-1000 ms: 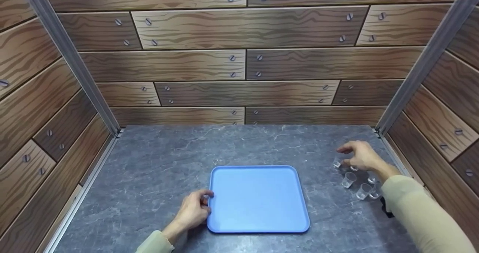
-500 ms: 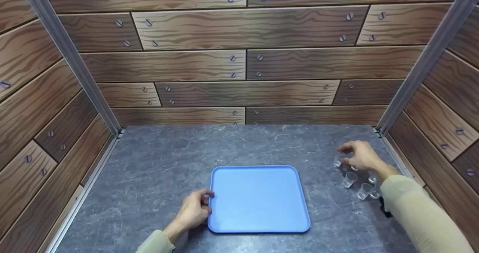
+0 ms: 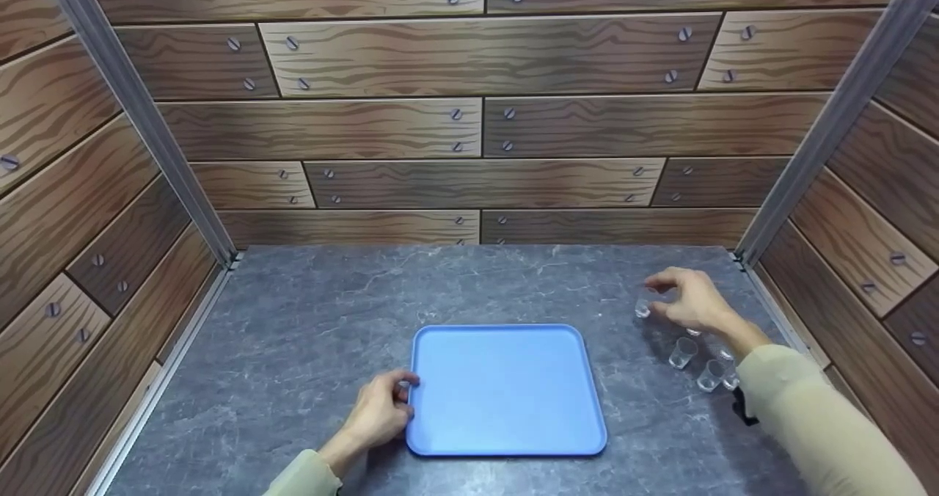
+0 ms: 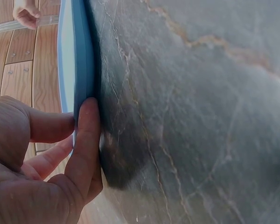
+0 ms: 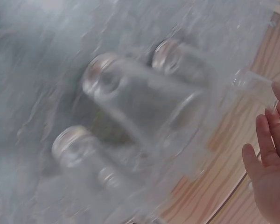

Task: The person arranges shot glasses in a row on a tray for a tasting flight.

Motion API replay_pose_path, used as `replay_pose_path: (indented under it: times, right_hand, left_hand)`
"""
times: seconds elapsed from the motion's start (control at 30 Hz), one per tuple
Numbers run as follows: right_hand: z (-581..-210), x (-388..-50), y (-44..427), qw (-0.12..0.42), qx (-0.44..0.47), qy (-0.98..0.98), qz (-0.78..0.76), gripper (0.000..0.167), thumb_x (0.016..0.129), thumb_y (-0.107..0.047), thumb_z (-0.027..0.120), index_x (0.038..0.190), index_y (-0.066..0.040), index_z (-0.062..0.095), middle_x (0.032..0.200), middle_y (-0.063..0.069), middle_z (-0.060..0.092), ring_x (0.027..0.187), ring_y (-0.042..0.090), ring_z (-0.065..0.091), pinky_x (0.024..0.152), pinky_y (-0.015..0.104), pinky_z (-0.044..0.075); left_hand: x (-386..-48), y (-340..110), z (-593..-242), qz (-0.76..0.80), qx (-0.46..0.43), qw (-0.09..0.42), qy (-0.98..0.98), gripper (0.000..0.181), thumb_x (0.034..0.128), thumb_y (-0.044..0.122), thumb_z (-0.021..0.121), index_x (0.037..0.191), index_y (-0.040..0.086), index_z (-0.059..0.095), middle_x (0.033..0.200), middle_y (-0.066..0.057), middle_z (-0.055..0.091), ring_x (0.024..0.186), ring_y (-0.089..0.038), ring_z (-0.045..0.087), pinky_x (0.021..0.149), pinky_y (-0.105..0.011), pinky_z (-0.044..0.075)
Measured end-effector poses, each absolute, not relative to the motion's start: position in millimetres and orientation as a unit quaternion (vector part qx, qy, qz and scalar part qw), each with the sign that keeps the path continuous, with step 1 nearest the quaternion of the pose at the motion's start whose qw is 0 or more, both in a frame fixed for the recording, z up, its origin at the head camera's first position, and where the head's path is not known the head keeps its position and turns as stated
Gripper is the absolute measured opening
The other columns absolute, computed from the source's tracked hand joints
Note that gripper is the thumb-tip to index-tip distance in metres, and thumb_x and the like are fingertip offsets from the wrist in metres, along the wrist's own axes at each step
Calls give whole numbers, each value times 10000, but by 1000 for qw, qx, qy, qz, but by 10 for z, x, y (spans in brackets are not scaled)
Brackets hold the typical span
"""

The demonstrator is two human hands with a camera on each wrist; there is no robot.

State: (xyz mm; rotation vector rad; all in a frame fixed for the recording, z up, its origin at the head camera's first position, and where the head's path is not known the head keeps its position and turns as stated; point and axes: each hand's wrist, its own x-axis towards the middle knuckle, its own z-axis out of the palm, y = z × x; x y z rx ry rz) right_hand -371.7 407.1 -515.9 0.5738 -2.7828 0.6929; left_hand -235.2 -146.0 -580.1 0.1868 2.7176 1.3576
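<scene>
One far-right shot glass [image 3: 642, 309] is being pinched by your right hand [image 3: 688, 302], your left hand [image 3: 379, 411] gripping the tray [image 3: 506, 392] by its left rim.

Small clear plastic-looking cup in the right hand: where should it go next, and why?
I'd probably move the small clear plastic-looking cup left, over the flat blue rectangular tray. The right hand pinches the cup off to the tray's right, and the left hand grips the tray's left edge, which should help keep it steady.
</scene>
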Motion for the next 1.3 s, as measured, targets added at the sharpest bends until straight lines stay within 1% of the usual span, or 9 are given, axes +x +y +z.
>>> replay_pose_path:
  times: [0.1, 0.2, 0.37, 0.43, 0.57, 0.73, 0.93, 1.2, 1.3]
  right_hand:
    - [-5143, -3707, 3962, 118, 216, -937, 247, 354, 854, -54, 868, 1203, -3, 831, 1092, 144, 819, 991, 377, 786, 881, 486, 648]
    - [-5130, -3690, 3844, 116, 231, -931, 257, 350, 868, -47, 869, 1214, -11, 831, 1096, 144, 810, 978, 363, 792, 878, 446, 655]
    - [-5144, -3684, 3602, 105, 259, -920, 275, 364, 856, -7, 862, 1218, 11, 825, 1098, 154, 802, 980, 361, 798, 962, 552, 681]
    - [-5161, -3682, 3495, 96, 267, -915, 286, 376, 845, 8, 858, 1219, 22, 820, 1104, 159, 799, 986, 362, 797, 978, 563, 681]
    - [-5200, -3661, 3276, 76, 281, -905, 310, 396, 843, 13, 851, 1236, 35, 809, 1132, 162, 795, 1007, 366, 789, 983, 535, 689]
    - [-5252, -3614, 2929, 56, 303, -897, 317, 398, 864, -16, 843, 1259, 11, 806, 1157, 164, 786, 1025, 373, 794, 985, 531, 692]
    - [-5312, -3558, 2402, 36, 328, -884, 332, 395, 890, -40, 856, 1276, 18, 798, 1188, 179, 780, 1057, 365, 800, 1001, 480, 694]
    - [-5366, -3502, 1739, 20, 340, -864, 371, 379, 884, -60, 860, 1252, 19, 809, 1154, 184, 781, 1040, 330, 780, 1007, 422, 696]
    - [-5380, -3515, 1516, 19, 349, -860, 372, 381, 888, -84, 867, 1254, 9, 814, 1153, 167, 787, 1037, 317, 780, 1004, 409, 695]
  left_hand:
    - [-2357, -1457, -5804, 447, 62, 55, 891, 471, 802, -98, 653, 1240, 38, 757, 943, -44, 656, 851, -162, 606, 651, -267, 568]
    - [-2365, -1453, -5802, 444, 63, 61, 892, 469, 805, -95, 649, 1242, 40, 755, 947, -48, 651, 856, -167, 599, 665, -271, 561]
    - [-2375, -1454, -5797, 443, 61, 65, 892, 469, 804, -99, 653, 1239, 43, 756, 941, -43, 646, 851, -164, 593, 670, -269, 553]
    - [-2376, -1455, -5801, 444, 61, 61, 892, 474, 796, -102, 652, 1234, 44, 758, 936, -40, 648, 848, -164, 594, 669, -266, 552]
    - [-2380, -1461, -5807, 446, 62, 54, 891, 490, 783, -100, 644, 1235, 45, 764, 934, -40, 660, 851, -162, 599, 680, -269, 557]
    - [-2383, -1473, -5797, 445, 56, 56, 892, 499, 782, -86, 647, 1247, 49, 768, 941, -36, 670, 861, -151, 604, 696, -270, 558]
    - [-2389, -1474, -5797, 452, 49, 69, 888, 498, 795, -96, 647, 1259, 41, 761, 948, -41, 652, 860, -162, 607, 670, -277, 585]
    - [-2399, -1468, -5804, 441, 51, 70, 893, 479, 794, -91, 652, 1236, 53, 765, 936, -33, 651, 860, -167, 597, 713, -289, 549]
    - [-2394, -1469, -5796, 443, 55, 64, 893, 482, 785, -100, 656, 1231, 50, 764, 932, -38, 651, 852, -164, 593, 694, -283, 547]
